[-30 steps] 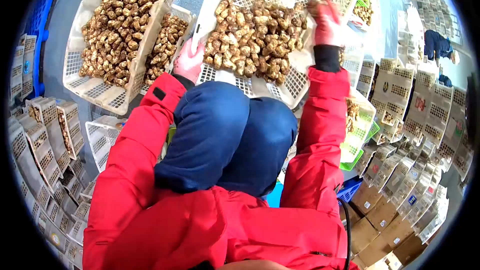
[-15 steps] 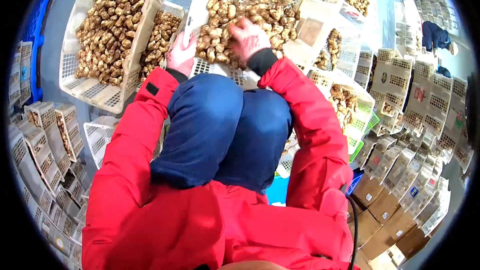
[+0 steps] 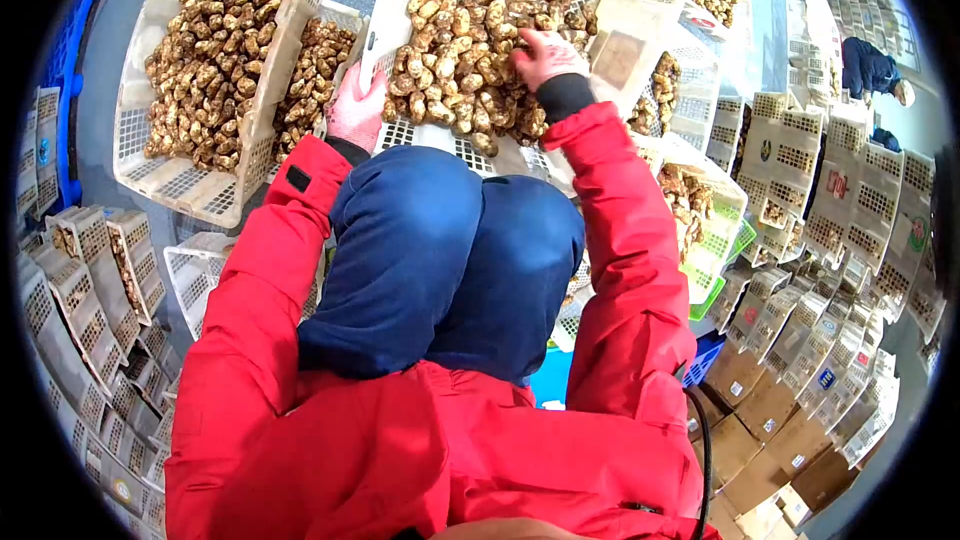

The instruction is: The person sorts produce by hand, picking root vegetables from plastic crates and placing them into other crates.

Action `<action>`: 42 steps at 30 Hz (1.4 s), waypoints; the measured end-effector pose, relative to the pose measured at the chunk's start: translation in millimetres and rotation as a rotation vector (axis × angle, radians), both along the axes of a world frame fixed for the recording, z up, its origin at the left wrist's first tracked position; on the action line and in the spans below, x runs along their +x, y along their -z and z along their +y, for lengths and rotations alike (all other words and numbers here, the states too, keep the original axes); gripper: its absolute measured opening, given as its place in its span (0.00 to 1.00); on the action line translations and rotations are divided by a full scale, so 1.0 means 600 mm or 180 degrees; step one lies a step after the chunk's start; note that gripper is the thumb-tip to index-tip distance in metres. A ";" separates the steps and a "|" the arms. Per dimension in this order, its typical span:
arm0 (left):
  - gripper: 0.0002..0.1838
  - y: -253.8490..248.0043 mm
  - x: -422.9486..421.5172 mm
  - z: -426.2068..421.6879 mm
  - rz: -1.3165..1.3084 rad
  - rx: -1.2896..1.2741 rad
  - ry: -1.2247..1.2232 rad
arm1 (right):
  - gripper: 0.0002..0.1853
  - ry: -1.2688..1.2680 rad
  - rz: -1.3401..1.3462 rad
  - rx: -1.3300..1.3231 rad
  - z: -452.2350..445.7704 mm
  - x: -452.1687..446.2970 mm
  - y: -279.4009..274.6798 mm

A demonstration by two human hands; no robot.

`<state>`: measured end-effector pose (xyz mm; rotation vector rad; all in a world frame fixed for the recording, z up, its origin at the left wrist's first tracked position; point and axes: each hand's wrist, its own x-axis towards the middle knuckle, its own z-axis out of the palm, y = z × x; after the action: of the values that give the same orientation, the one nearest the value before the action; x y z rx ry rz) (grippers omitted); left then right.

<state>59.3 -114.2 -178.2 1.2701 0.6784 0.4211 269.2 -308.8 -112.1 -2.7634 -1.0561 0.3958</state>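
A white plastic crate stands tilted in front of my knees, with a heap of brown-and-cream knobbly tubers spread across its mesh floor. At its near left corner, my left hand is closed over the crate's side rim, thumb on the inner side. My right hand lies on the right part of the heap, gloved like the left. Its fingers are apart and touch the tubers; their tips are partly hidden among them.
To the left stands a crate heaped with similar tubers, a smaller filled crate beside it. More crates stack up at right, cardboard boxes below them. A person in dark clothes bends over far right.
My right hand has moved right across the heap, from its middle to its right side. Tubers have shifted toward the near right. My left hand stays at the crate's left rim.
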 end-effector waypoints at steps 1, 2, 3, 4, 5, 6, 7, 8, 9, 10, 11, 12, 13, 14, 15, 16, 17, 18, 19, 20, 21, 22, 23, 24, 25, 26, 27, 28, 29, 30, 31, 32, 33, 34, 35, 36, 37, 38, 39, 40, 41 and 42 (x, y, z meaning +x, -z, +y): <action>0.12 0.000 0.000 -0.001 -0.0012 -0.0083 -0.0004 | 0.15 -0.0152 -0.0216 -0.0157 0.006 -0.019 0.018; 0.12 -0.001 -0.002 -0.002 -0.0016 -0.0167 -0.0007 | 0.14 -0.0304 -0.0424 -0.0316 0.008 -0.040 0.034; 0.11 -0.012 -0.003 -0.004 0.0151 -0.0098 -0.0049 | 0.13 -0.0282 -0.0383 -0.0170 0.016 -0.062 0.008; 0.11 -0.007 0.001 -0.001 0.0062 -0.0104 -0.0061 | 0.13 -0.0368 -0.0253 -0.0178 0.009 -0.065 0.010; 0.11 -0.003 0.003 -0.001 -0.0018 -0.0124 -0.0062 | 0.13 -0.0280 -0.0046 0.0016 -0.001 -0.059 0.016; 0.10 0.001 -0.002 -0.004 -0.0079 -0.0150 -0.0065 | 0.14 -0.0190 0.0178 0.0205 -0.013 -0.055 0.022; 0.11 -0.004 -0.002 -0.006 0.0154 -0.0135 -0.0127 | 0.14 -0.0139 0.0118 0.0441 -0.028 -0.048 0.030; 0.11 -0.002 0.001 -0.005 0.0072 -0.0041 -0.0140 | 0.16 -0.0173 0.0236 0.0823 -0.045 -0.034 0.058; 0.11 0.002 0.005 -0.004 -0.0008 0.0053 -0.0152 | 0.18 -0.0336 0.0243 0.0625 -0.039 -0.038 0.040; 0.11 0.006 0.004 -0.004 -0.0071 0.0140 -0.0143 | 0.20 -0.0475 0.0265 0.0420 -0.037 -0.048 0.019; 0.11 0.009 -0.006 0.004 0.0255 -0.0194 0.0035 | 0.22 -0.0583 0.0425 0.0240 -0.039 -0.046 0.026; 0.11 0.010 -0.009 0.004 0.0154 -0.0188 -0.0005 | 0.24 -0.0696 0.0596 0.0147 -0.044 -0.046 0.028; 0.12 0.012 -0.006 0.004 0.0035 -0.0185 -0.0042 | 0.23 -0.0644 0.1079 0.0317 -0.049 -0.048 0.031; 0.12 0.015 -0.001 -0.001 -0.0089 -0.0193 -0.0067 | 0.23 -0.0578 0.1557 0.0479 -0.058 -0.049 0.039; 0.12 0.000 0.004 -0.009 -0.0145 -0.0375 -0.0269 | 0.23 -0.0006 0.2709 0.0835 -0.066 -0.041 0.063; 0.11 -0.016 0.007 -0.012 -0.0071 -0.0257 -0.0258 | 0.19 -0.0156 0.1347 0.0494 -0.054 -0.041 0.033; 0.12 -0.003 0.002 -0.007 -0.0042 -0.0273 -0.0157 | 0.16 0.0057 0.1003 0.0532 -0.034 -0.032 0.002; 0.12 0.010 -0.005 0.000 -0.0006 -0.0281 -0.0046 | 0.14 0.0278 0.0664 0.0575 -0.019 -0.024 -0.017; 0.12 0.006 -0.005 0.000 0.0008 -0.0225 -0.0035 | 0.13 -0.0234 0.0055 0.0944 -0.019 -0.007 0.014; 0.12 0.003 -0.006 0.000 0.0019 -0.0167 -0.0027 | 0.15 -0.0082 -0.0202 0.0364 -0.013 0.014 0.045; 0.12 -0.003 -0.005 -0.002 0.0029 -0.0114 -0.0032 | 0.16 0.0085 -0.0409 0.0268 -0.002 0.035 0.044; 0.12 -0.005 0.000 -0.002 0.0089 0.0013 -0.0073 | 0.16 0.0243 -0.0622 0.0174 0.005 0.056 0.038; 0.11 -0.009 -0.003 -0.001 0.0123 -0.0080 -0.0058 | 0.17 0.0402 -0.0845 0.0315 0.007 0.070 0.033; 0.11 -0.010 -0.005 -0.002 0.0165 -0.0179 -0.0032 | 0.17 0.0573 -0.1060 0.0448 0.003 0.083 0.031; 0.11 -0.007 -0.002 -0.003 -0.0003 0.0005 -0.0072 | 0.17 0.0646 -0.0810 0.0636 -0.002 0.106 0.040; 0.11 -0.006 -0.005 -0.005 0.0045 -0.0067 -0.0070 | 0.17 0.0763 -0.0331 0.0843 -0.011 0.120 0.052; 0.12 -0.002 -0.007 -0.005 0.0072 -0.0134 -0.0099 | 0.16 0.0766 -0.0074 0.0507 -0.007 0.111 0.045; 0.12 -0.001 -0.002 -0.004 0.0079 -0.0199 -0.0137 | 0.15 0.0756 0.0163 0.0176 0.004 0.096 0.029; 0.12 -0.001 0.000 -0.005 -0.0099 -0.0213 -0.0112 | 0.19 0.0271 -0.0587 0.0183 0.009 0.072 0.014; 0.12 -0.002 -0.004 -0.004 -0.0058 -0.0445 -0.0086 | 0.21 0.0137 -0.0768 -0.0108 0.015 0.068 0.021; 0.12 -0.002 -0.009 -0.007 -0.0031 -0.0314 -0.0075 | 0.22 0.0215 -0.0791 -0.0543 0.024 0.064 0.027; 0.12 -0.001 -0.008 -0.005 -0.0017 -0.0164 -0.0064 | 0.23 0.0293 -0.0822 -0.0960 0.036 0.065 0.031; 0.11 0.007 -0.005 0.001 -0.0058 0.0119 -0.0007 | 0.23 0.0338 -0.0686 -0.1167 0.043 0.068 0.029; 0.10 0.014 -0.001 0.002 -0.0068 0.0003 -0.0027 | 0.22 0.0383 -0.0655 -0.0945 0.042 0.072 0.025; 0.10 0.022 0.000 0.001 -0.0067 -0.0070 -0.0107 | 0.22 0.0433 -0.0623 -0.0721 0.036 0.076 0.019; 0.10 0.023 -0.002 -0.002 -0.0058 -0.0138 -0.0175 | 0.22 0.0491 -0.0580 -0.0493 0.030 0.079 0.015; 0.10 -0.008 0.003 -0.009 -0.0067 -0.0068 -0.0249 | 0.20 0.0704 -0.0467 -0.0133 0.027 0.077 0.004; 0.10 -0.016 0.004 -0.006 -0.0012 -0.0072 -0.0166 | 0.20 0.0857 -0.0269 0.0356 0.014 0.070 -0.007; 0.10 -0.018 0.001 -0.005 0.0056 -0.0092 -0.0077 | 0.20 0.1353 0.0329 0.0871 0.004 0.058 -0.015; 0.10 -0.016 -0.003 -0.003 0.0112 -0.0104 -0.0001 | 0.21 0.1833 0.0922 0.1396 -0.002 0.044 -0.030; 0.10 0.010 -0.008 -0.001 -0.0060 -0.0170 -0.0038 | 0.23 0.1756 0.1433 0.2077 -0.017 0.030 -0.052; 0.11 -0.004 0.000 -0.003 0.0026 -0.0180 -0.0099 | 0.21 0.1869 0.1055 0.1951 -0.029 0.015 -0.069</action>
<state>59.1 -116.2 -175.5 1.2096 0.7130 0.4196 278.3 -326.1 -70.8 -2.1992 -0.2028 0.3477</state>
